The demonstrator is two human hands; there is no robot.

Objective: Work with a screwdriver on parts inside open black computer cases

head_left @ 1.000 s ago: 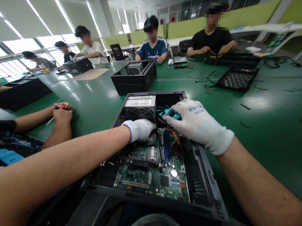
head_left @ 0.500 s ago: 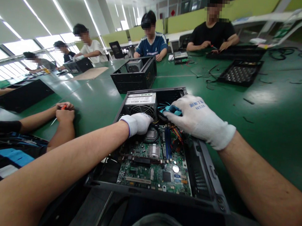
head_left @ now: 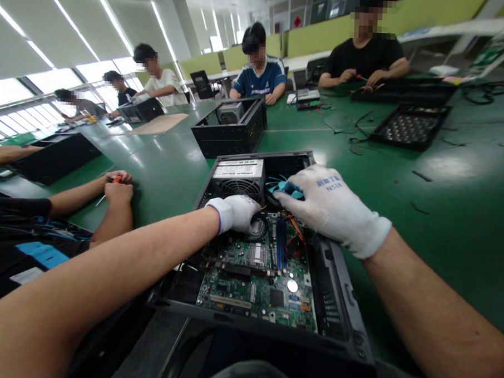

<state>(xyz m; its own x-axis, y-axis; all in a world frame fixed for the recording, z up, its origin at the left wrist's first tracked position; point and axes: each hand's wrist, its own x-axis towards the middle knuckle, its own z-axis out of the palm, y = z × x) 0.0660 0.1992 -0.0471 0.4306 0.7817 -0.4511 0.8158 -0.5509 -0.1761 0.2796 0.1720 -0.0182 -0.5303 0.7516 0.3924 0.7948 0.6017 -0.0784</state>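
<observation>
An open computer case (head_left: 343, 282) lies in front of me, a green motherboard (head_left: 231, 285) inside it. At its far left corner is a power supply (head_left: 239, 169). My gloved left hand (head_left: 240, 212) is closed just in front of the power supply, over the board's far edge by a black cable loop; what its fingers grip is too hidden to name. My gloved right hand (head_left: 324, 203) reaches over the case's right wall, thumb and fingers around the edge of a blue fan (head_left: 277, 184) beside the power supply.
Another open case (head_left: 229, 129) stands farther back on the green table (head_left: 401, 218). A black tray (head_left: 409, 126) and loose cables lie at the back right. To the left, a co-worker's hands (head_left: 118, 186) hold an orange-handled screwdriver. Several people sit around the table.
The camera view has shifted slightly, moving the background to the right. My left hand has lowered a little toward the board. My right hand remains at the blue fan.
</observation>
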